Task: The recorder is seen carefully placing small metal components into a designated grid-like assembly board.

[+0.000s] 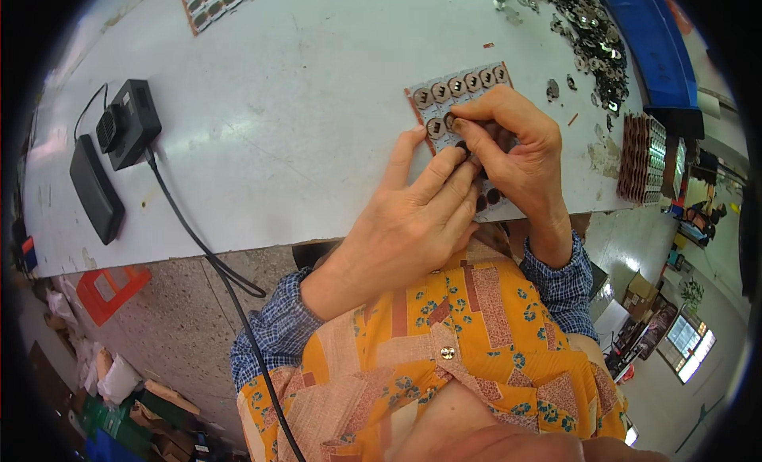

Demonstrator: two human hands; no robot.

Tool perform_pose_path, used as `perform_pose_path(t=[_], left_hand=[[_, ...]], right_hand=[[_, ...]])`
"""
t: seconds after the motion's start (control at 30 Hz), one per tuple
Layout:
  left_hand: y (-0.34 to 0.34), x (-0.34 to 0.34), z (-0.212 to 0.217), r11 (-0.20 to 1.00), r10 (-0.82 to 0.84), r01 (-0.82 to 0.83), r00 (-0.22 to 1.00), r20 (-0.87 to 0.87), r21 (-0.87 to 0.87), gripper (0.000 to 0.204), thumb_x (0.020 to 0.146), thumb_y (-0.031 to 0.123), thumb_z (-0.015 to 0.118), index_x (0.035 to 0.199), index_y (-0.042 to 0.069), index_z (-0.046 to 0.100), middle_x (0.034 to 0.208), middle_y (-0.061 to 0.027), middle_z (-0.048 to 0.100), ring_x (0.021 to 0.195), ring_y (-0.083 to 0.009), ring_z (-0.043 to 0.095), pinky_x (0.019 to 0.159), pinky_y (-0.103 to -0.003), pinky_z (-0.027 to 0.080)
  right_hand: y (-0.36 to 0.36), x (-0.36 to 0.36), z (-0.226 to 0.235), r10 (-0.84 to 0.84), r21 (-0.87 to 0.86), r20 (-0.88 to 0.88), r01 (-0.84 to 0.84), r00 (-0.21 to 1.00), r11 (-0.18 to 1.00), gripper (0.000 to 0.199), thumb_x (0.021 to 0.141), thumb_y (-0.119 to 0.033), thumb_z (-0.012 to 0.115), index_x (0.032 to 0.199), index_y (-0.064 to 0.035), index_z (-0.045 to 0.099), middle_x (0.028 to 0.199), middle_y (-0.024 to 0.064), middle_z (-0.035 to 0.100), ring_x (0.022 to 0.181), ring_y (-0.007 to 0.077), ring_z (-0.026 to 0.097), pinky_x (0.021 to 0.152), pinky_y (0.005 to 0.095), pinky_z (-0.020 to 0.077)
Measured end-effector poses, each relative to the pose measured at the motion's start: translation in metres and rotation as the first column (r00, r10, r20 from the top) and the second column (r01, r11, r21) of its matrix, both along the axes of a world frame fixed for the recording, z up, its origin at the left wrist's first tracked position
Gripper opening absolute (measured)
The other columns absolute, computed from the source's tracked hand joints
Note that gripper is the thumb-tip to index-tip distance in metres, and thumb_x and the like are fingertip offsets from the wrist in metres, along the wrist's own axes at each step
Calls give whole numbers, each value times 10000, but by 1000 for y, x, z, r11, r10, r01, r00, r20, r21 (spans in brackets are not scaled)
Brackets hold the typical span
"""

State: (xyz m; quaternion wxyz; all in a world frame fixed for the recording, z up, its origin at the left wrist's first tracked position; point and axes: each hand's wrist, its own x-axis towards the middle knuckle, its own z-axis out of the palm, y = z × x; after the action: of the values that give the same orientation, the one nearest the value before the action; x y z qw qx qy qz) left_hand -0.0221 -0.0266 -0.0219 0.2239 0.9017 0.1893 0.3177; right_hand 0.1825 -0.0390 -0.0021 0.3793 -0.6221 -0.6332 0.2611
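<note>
A small panel (412,102) with orange edges lies near the table's front edge, bearing rows of round metal discs (456,86). Over its right part, my right hand (520,140) pinches a small round metal disc (450,121) between thumb and forefinger, at the second row. My left hand (429,196) lies across the panel's lower left with its fingers stretched out. Its forefinger touches the left edge, while the other fingertips rest by a dark round spot (462,147). Both hands hide much of the panel's middle.
Loose shiny metal pieces (591,45) lie heaped at the far right, beside a blue bin (647,45). A stack of panels (641,159) stands at the right edge. Another panel (218,1) lies far left. At left are a black device (135,125), a black slab (96,190) and a cable (178,212).
</note>
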Motion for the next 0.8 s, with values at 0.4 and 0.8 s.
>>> perform_pose_path(t=[0.4,0.8], left_hand=[[4,0,9,997,-19,15,999,-50,-69,481,789,223,890,1191,-16,778,1372,-128,755,1297,-315,678,1203,-641,428],[4,-1,9,997,-18,13,997,-71,-74,529,762,217,908,1219,-15,780,1386,-128,750,1297,-308,677,1208,-633,433]], right_hand=[[-19,24,3,-347,162,104,328,932,931,228,990,33,772,1204,-30,820,990,39,747,832,70,681,660,235,516],[-12,79,-8,-493,142,126,476,861,868,162,981,-33,801,1142,-13,794,952,30,778,751,76,700,666,239,545]])
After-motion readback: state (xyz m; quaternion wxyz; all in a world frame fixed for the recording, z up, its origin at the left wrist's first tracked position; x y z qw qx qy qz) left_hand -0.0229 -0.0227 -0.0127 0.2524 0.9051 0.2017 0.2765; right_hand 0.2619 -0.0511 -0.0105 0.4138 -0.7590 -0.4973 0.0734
